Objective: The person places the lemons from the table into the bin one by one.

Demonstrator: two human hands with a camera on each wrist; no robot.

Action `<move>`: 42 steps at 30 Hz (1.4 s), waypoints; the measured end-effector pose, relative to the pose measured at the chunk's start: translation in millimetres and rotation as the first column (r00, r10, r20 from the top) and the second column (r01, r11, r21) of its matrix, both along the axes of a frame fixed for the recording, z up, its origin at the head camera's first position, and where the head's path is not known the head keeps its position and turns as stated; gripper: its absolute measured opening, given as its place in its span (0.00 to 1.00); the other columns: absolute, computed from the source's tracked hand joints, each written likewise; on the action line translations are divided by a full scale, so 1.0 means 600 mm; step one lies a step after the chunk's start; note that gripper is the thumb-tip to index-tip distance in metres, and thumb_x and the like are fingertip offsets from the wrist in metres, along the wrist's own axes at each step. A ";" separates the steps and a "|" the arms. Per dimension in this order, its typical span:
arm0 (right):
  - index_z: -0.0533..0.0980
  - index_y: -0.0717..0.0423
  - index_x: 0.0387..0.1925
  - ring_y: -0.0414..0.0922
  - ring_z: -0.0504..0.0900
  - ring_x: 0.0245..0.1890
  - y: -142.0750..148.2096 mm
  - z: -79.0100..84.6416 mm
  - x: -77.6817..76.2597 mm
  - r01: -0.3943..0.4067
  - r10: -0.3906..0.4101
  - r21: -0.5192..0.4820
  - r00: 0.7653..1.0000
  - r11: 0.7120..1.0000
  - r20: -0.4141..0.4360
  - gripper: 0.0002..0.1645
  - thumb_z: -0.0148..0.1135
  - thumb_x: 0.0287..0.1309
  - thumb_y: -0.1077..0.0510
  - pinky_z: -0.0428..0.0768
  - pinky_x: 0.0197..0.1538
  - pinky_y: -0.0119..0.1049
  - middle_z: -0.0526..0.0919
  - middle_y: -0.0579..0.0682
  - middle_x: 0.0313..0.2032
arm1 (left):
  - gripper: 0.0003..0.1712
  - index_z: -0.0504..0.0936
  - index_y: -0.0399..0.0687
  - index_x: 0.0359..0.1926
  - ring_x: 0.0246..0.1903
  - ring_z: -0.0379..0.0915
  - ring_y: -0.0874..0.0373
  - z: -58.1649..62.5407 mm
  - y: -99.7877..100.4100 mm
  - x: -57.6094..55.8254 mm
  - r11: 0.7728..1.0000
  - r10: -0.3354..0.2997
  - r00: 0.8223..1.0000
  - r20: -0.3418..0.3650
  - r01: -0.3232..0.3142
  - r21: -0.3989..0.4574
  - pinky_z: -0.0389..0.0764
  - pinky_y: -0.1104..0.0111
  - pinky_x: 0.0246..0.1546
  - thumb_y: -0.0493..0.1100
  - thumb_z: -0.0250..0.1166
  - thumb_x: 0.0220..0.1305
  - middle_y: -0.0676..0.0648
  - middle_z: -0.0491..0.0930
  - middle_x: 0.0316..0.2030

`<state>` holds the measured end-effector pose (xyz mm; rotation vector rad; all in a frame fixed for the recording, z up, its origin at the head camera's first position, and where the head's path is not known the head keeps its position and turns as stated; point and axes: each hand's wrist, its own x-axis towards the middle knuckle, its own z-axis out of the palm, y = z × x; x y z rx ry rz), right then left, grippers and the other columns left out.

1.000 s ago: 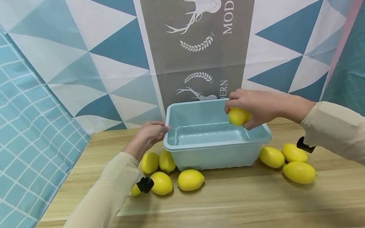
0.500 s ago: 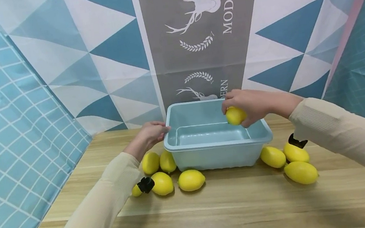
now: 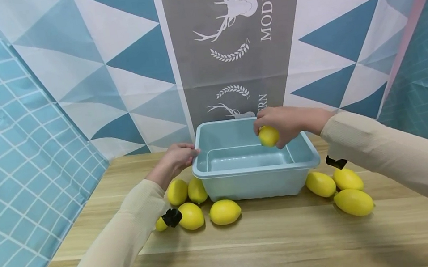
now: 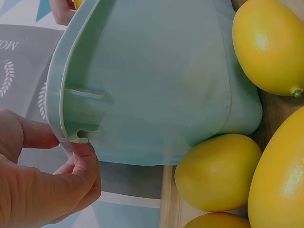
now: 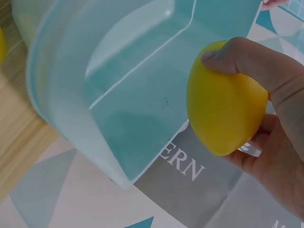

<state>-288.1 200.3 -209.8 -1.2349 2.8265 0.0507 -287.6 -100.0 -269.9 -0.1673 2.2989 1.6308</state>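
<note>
The word "MODERN" [image 3: 266, 4] stands in white capitals on the grey panel [image 3: 246, 69] of the patterned backdrop [image 3: 126, 23], turned sideways in the head view, its last letter cut by the upper edge. Lower on the panel only the letters "ERN" [image 3: 263, 101] show; the right wrist view also gives "ERN". Upside-down letters at the left wrist view's left edge are cut off.

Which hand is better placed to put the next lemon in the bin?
Probably the right hand: it grips a lemon, which appears above the blue bin. The left hand pinches the bin's rim and holds no lemon.
</note>
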 end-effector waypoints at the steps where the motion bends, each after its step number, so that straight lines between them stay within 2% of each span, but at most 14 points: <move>1: 0.77 0.50 0.44 0.50 0.72 0.46 -0.003 -0.001 -0.001 0.001 -0.001 0.004 1.000 1.000 0.007 0.29 0.77 0.35 0.64 0.80 0.49 0.48 0.76 0.52 0.44 | 0.25 0.65 0.34 0.65 0.31 0.66 0.64 -0.001 0.000 0.000 1.000 0.002 1.000 0.001 -0.002 -0.001 0.74 0.81 0.31 0.37 0.55 0.70 0.39 0.67 0.57; 10: 0.77 0.47 0.44 0.50 0.72 0.46 -0.022 -0.022 -0.024 -0.010 0.010 0.041 1.000 0.999 0.000 0.29 0.77 0.35 0.62 0.80 0.46 0.48 0.76 0.50 0.43 | 0.24 0.66 0.33 0.64 0.30 0.65 0.64 -0.010 -0.005 0.001 1.000 0.015 1.000 0.008 -0.015 -0.011 0.73 0.80 0.31 0.37 0.54 0.69 0.41 0.68 0.52; 19: 0.77 0.49 0.44 0.49 0.74 0.43 -0.039 -0.032 -0.040 -0.045 0.045 0.050 0.999 0.998 0.008 0.29 0.77 0.35 0.62 0.79 0.46 0.47 0.77 0.51 0.43 | 0.25 0.65 0.34 0.65 0.34 0.67 0.63 -0.008 -0.002 -0.003 1.000 0.013 1.000 0.002 -0.013 -0.028 0.74 0.80 0.34 0.37 0.54 0.70 0.37 0.67 0.61; 35: 0.77 0.48 0.44 0.50 0.70 0.45 -0.062 -0.030 -0.056 -0.042 0.043 0.068 0.999 0.997 -0.009 0.28 0.74 0.35 0.63 0.79 0.46 0.46 0.75 0.51 0.42 | 0.22 0.68 0.34 0.61 0.33 0.67 0.63 0.001 0.002 -0.007 0.999 0.040 0.999 -0.002 -0.040 -0.011 0.73 0.81 0.30 0.37 0.56 0.69 0.40 0.68 0.55; 42: 0.76 0.49 0.46 0.50 0.71 0.45 -0.062 -0.033 -0.064 -0.006 0.003 0.091 0.999 0.996 0.033 0.28 0.74 0.37 0.63 0.79 0.47 0.46 0.75 0.52 0.44 | 0.21 0.68 0.34 0.60 0.34 0.67 0.62 -0.001 0.001 -0.005 0.999 0.041 0.999 0.008 -0.041 -0.012 0.74 0.80 0.31 0.36 0.56 0.68 0.41 0.68 0.52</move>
